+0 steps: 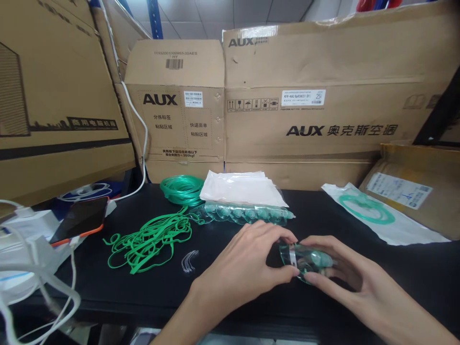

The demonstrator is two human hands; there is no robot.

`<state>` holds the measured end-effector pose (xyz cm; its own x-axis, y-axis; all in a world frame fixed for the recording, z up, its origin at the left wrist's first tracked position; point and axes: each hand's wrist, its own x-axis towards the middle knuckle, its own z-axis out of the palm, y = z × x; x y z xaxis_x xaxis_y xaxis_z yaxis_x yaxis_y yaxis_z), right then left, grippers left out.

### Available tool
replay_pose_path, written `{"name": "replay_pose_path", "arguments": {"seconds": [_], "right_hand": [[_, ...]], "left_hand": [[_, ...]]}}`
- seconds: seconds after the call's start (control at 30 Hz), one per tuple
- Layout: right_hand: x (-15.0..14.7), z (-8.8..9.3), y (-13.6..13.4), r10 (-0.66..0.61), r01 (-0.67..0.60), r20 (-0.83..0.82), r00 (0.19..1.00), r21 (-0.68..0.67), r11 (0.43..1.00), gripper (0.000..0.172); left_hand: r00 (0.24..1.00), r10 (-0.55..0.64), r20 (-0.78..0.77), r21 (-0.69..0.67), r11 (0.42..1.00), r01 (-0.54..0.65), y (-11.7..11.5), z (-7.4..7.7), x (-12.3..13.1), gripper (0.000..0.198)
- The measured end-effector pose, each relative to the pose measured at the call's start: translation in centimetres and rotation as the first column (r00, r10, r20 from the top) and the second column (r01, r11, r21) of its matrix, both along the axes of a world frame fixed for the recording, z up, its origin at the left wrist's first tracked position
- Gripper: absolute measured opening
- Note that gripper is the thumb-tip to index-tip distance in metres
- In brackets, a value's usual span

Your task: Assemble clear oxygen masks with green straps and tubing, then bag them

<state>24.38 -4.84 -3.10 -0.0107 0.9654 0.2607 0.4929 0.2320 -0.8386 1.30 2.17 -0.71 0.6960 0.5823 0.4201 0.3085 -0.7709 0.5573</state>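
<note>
A clear green oxygen mask (315, 259) is held between my two hands above the front of the black table. My left hand (247, 261) grips its left edge with thumb and fingers, beside a thin silvery nose strip (293, 255). From the other side my right hand (354, 270) curls round the mask, thumb at its lower edge; some of these fingers are hidden behind it. Left of my left hand lie several thin metal strips (189, 261) and a tangle of flat green elastic cord (151, 239). A row of nested green masks (244, 213) rests beyond my hands.
Behind stand large cardboard boxes (258, 143). White packets (242, 187) lie by a coil of green tubing (182, 188). At right is a packaged tubing set (370, 208); at left, a phone (84, 218) and white cables (43, 273).
</note>
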Motion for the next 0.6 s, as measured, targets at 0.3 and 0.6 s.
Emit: {"name": "replay_pose_path", "arguments": {"seconds": [0.3, 0.6], "right_hand": [[1.5, -2.0, 0.9, -0.148, 0.116, 0.322, 0.935, 0.115, 0.987, 0.045], [0.7, -2.3, 1.2, -0.134, 0.104, 0.329, 0.935, 0.108, 0.989, 0.042]], "left_hand": [[0.997, 0.042, -0.064, 0.016, 0.999, -0.041, -0.4, 0.2, 0.1, 0.027], [0.918, 0.281, -0.279, 0.095, 0.959, -0.265, -0.2, -1.2, -7.3, 0.009]]}}
